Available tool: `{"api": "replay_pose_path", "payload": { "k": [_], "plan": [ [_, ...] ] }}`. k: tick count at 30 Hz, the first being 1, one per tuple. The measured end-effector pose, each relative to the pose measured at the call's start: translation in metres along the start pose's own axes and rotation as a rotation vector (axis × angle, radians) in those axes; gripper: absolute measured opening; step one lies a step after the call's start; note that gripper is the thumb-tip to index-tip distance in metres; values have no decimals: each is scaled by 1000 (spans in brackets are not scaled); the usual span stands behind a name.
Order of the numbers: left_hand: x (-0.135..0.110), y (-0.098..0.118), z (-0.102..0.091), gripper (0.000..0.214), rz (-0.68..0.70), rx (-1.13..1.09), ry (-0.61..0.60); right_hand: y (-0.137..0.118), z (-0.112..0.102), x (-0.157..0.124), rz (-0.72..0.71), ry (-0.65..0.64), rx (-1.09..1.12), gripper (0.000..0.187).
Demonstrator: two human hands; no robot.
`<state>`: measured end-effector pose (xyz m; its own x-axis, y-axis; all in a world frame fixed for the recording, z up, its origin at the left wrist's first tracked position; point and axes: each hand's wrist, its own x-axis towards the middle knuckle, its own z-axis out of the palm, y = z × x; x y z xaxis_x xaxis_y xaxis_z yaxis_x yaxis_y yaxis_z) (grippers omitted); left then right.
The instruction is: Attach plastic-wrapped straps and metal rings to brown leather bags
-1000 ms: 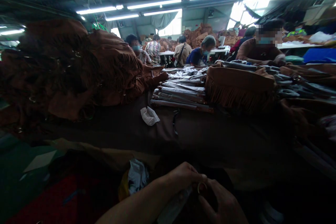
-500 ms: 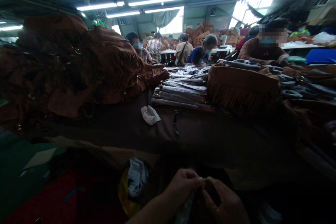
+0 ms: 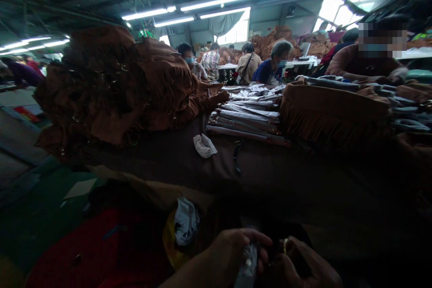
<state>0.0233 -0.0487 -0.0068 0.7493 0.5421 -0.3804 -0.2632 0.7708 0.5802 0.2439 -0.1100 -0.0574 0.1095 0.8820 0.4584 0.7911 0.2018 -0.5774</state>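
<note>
At the bottom edge my left hand (image 3: 232, 252) is closed around a crumpled clear plastic wrapper (image 3: 248, 265). Just right of it my right hand (image 3: 303, 265) pinches a small metal ring (image 3: 286, 245) on a dark piece that is hard to make out in the shadow. The two hands nearly touch, low in front of the brown-covered table (image 3: 189, 162). Past them on the table lie a stack of plastic-wrapped straps (image 3: 246, 119) and a crumpled white paper scrap (image 3: 204, 145).
A tall heap of brown fringed bags (image 3: 118, 85) fills the left of the table; another fringed bag (image 3: 334, 112) lies at the right. A white plastic bag (image 3: 185, 220) sits below the table edge. Several other people work at tables beyond.
The view has shifted, so everything sits further right. My hands have dropped lower, and my left hand now holds the wrapper more plainly beside the ring.
</note>
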Motion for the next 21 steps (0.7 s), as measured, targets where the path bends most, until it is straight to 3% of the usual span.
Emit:
{"api": "replay_pose_path", "payload": {
  "k": [4, 6, 8, 10, 13, 16, 21],
  "plan": [
    [-14, 19, 10, 68, 48, -76, -203, 9, -3, -1, 181, 21, 84, 30],
    [-16, 23, 18, 66, 43, 43, -239, 6, -7, 0, 254, 37, 146, 31],
    [-17, 21, 28, 56, 38, 264, -201, 3, -10, -1, 302, 33, 198, 31],
    [-15, 11, 37, 45, 85, 573, -143, 1, -13, -2, 344, -3, 276, 31],
    [-8, -14, 48, 33, 178, 915, -218, 2, -11, -4, 471, -45, 484, 36],
    [-4, -40, 56, 21, 247, 901, -231, 3, -5, -6, 584, -45, 659, 39],
    [-21, -68, 67, 28, 342, 784, -18, -10, 3, -10, 614, -201, 765, 44]
  ]
}}
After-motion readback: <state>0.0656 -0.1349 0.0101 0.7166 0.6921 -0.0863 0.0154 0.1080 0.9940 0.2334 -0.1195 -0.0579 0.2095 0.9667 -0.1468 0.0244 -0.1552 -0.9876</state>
